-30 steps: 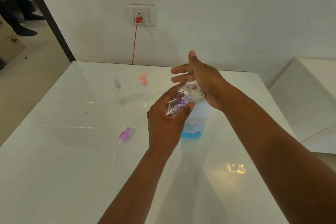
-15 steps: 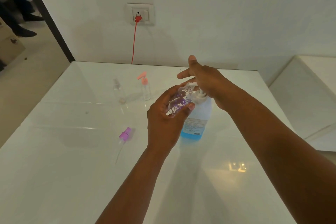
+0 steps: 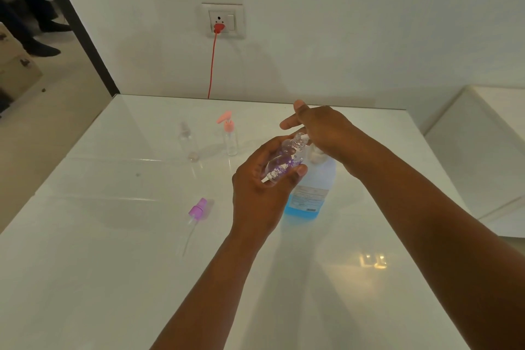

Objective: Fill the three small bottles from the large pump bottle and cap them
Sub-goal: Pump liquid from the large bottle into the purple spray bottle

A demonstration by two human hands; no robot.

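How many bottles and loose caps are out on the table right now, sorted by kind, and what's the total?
Small bottles: 3, namely the purple-patterned bottle held tilted in the left hand, the clear bottle, and the pink-pump bottle.
Large pump bottles: 1, the blue-liquid bottle under the right hand.
Loose caps: 1, the purple spray cap lying on the table.
Total: 5

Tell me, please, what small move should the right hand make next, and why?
Probably release the pump and press again: the right hand presses the large pump bottle, and the purple-patterned bottle, tilted under the spout in the left hand, looks only partly filled.
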